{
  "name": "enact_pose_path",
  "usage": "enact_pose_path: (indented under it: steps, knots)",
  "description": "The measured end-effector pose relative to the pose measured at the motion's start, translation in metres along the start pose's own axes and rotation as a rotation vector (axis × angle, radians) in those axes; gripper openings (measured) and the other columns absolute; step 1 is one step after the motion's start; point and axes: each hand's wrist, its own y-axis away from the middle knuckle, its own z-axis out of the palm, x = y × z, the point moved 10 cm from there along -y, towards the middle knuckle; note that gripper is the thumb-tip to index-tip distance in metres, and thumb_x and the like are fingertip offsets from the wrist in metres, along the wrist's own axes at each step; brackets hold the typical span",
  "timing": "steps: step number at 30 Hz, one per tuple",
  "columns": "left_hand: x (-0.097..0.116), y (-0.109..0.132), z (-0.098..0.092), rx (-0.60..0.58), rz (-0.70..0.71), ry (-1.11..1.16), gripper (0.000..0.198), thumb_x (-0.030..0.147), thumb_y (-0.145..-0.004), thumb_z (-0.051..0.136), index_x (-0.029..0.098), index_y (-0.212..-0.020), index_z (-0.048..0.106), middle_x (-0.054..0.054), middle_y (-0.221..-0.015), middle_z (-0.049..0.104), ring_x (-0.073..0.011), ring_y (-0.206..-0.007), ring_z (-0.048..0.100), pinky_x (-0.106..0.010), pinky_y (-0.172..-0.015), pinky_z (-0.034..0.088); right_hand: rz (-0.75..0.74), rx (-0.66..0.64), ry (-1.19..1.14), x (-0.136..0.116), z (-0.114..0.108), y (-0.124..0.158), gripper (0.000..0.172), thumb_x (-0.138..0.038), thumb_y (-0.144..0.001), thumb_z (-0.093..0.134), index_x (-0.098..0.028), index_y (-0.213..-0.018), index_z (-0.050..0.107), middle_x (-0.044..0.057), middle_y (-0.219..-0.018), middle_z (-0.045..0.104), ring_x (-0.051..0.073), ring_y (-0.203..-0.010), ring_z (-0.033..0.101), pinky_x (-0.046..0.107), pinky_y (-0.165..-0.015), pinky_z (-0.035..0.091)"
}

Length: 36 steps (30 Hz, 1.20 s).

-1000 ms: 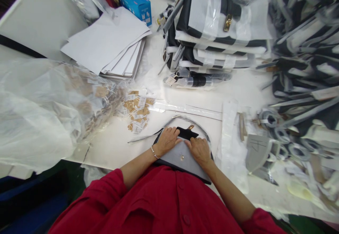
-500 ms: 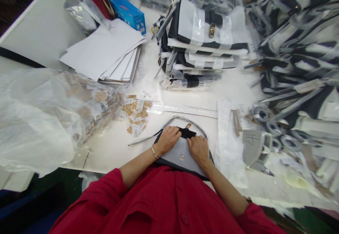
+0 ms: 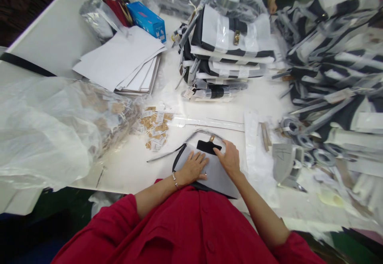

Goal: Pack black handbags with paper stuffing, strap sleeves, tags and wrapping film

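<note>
A handbag (image 3: 214, 178) with a grey-covered front and black edges lies at the table's front edge, against my red shirt. At its far side a black strap tab (image 3: 205, 146) with a small metal clasp piece (image 3: 212, 138) points away from me. My left hand (image 3: 193, 168) rests flat on the grey front, fingers spread. At the right of the tab is my right hand (image 3: 229, 158), its thumb over the tab's corner and its fingers apart from the thumb, round the bag's far right edge. A wrapped shoulder strap (image 3: 166, 154) curves behind the bag.
Wrapped handbags (image 3: 235, 36) are stacked ahead, with more heaped at right (image 3: 332, 64). Tags (image 3: 155, 126) lie left of the bag, beside a large plastic bag (image 3: 54, 132). A tape dispenser (image 3: 287, 164) stands right. Across the table, another person's hand (image 3: 272, 6) shows.
Both hands were gripping the black tab. My left hand has slid down onto the grey front and flattened. My right hand has opened out and shifted slightly up; the tab now lies uncovered.
</note>
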Motion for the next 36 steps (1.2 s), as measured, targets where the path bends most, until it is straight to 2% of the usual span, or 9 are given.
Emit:
enact_pose_path:
  steps: [3,7,10,14,18,21,27,32,36]
  knots:
    - [0.000,-0.001,-0.001,0.005,-0.006,0.011,0.077,0.060,-0.079,0.065,0.022,-0.141,0.039,-0.015,-0.146,0.045,-0.0328,-0.135,0.040,-0.052,-0.112,0.027,-0.004,-0.014,-0.178,-0.013,-0.001,-0.025,0.051,-0.049,-0.088,0.053,-0.015,-0.126,0.056,0.015,-0.123,0.063,0.028,-0.113,0.056,0.042,-0.092,0.045]
    - [0.000,-0.001,-0.001,-0.012,-0.009,0.013,0.075,0.059,-0.079,0.066,0.022,-0.140,0.041,-0.016,-0.144,0.047,-0.0324,-0.135,0.041,-0.052,-0.111,0.028,0.037,-0.154,-0.342,-0.027,0.013,-0.037,0.028,-0.042,-0.089,0.053,-0.022,-0.099,0.070,0.005,-0.098,0.073,0.021,-0.086,0.066,0.036,-0.081,0.053]
    - [0.000,-0.001,-0.005,0.008,-0.001,0.027,0.075,0.058,-0.079,0.067,0.021,-0.139,0.041,-0.016,-0.142,0.048,-0.0318,-0.135,0.040,-0.052,-0.111,0.029,0.006,-0.172,-0.377,-0.034,0.009,-0.017,0.025,-0.040,-0.090,0.054,-0.022,-0.093,0.071,0.004,-0.093,0.074,0.018,-0.074,0.067,0.034,-0.076,0.054]
    - [0.000,0.003,-0.017,0.077,0.011,0.081,0.070,0.056,-0.080,0.066,0.020,-0.136,0.042,-0.015,-0.136,0.051,-0.0307,-0.131,0.044,-0.051,-0.110,0.030,-0.143,-0.172,-0.317,-0.048,-0.005,0.030,0.023,-0.036,-0.092,0.052,-0.022,-0.093,0.070,0.007,-0.090,0.073,0.021,-0.083,0.066,0.035,-0.079,0.054]
    - [0.002,0.010,-0.029,0.131,0.016,0.077,0.056,0.059,-0.081,0.063,0.016,-0.114,0.055,-0.011,-0.112,0.060,-0.0271,-0.112,0.054,-0.046,-0.106,0.032,-0.283,-0.120,-0.249,-0.058,-0.014,0.068,0.022,-0.023,-0.094,0.046,-0.021,-0.090,0.068,0.006,-0.084,0.070,0.020,-0.083,0.063,0.033,-0.078,0.051]
    - [-0.003,0.014,-0.032,0.138,-0.038,0.013,0.056,0.065,-0.076,0.064,0.014,-0.098,0.062,-0.010,-0.101,0.060,-0.0277,-0.102,0.054,-0.042,-0.093,0.039,-0.331,-0.035,-0.258,-0.060,-0.018,0.085,0.018,-0.016,-0.092,0.048,-0.021,-0.091,0.065,0.005,-0.084,0.069,0.019,-0.081,0.061,0.032,-0.077,0.050]
    - [-0.004,0.016,-0.021,0.058,-0.050,-0.019,0.049,0.064,-0.075,0.067,0.015,-0.077,0.070,-0.010,-0.089,0.062,-0.0282,-0.095,0.051,-0.040,-0.082,0.038,-0.361,-0.044,-0.252,-0.065,-0.007,0.108,0.014,-0.012,-0.090,0.052,-0.021,-0.088,0.062,0.004,-0.077,0.065,0.019,-0.076,0.058,0.031,-0.072,0.047]
    - [-0.007,0.012,-0.018,-0.020,-0.037,0.004,0.046,0.060,-0.077,0.067,0.014,-0.080,0.071,-0.012,-0.088,0.064,-0.0292,-0.094,0.053,-0.040,-0.082,0.038,-0.337,-0.107,-0.268,-0.069,0.002,0.115,0.009,-0.016,-0.090,0.054,-0.021,-0.085,0.060,0.004,-0.077,0.063,0.019,-0.077,0.057,0.031,-0.072,0.047]
    - [-0.003,0.023,-0.019,-0.127,0.054,0.055,0.059,0.070,-0.072,0.064,0.013,-0.084,0.070,-0.013,-0.091,0.065,-0.0290,-0.091,0.056,-0.039,-0.082,0.041,-0.361,-0.151,-0.271,-0.073,0.005,0.121,0.013,-0.014,-0.089,0.053,-0.020,-0.081,0.061,0.004,-0.078,0.064,0.019,-0.078,0.057,0.031,-0.073,0.046]
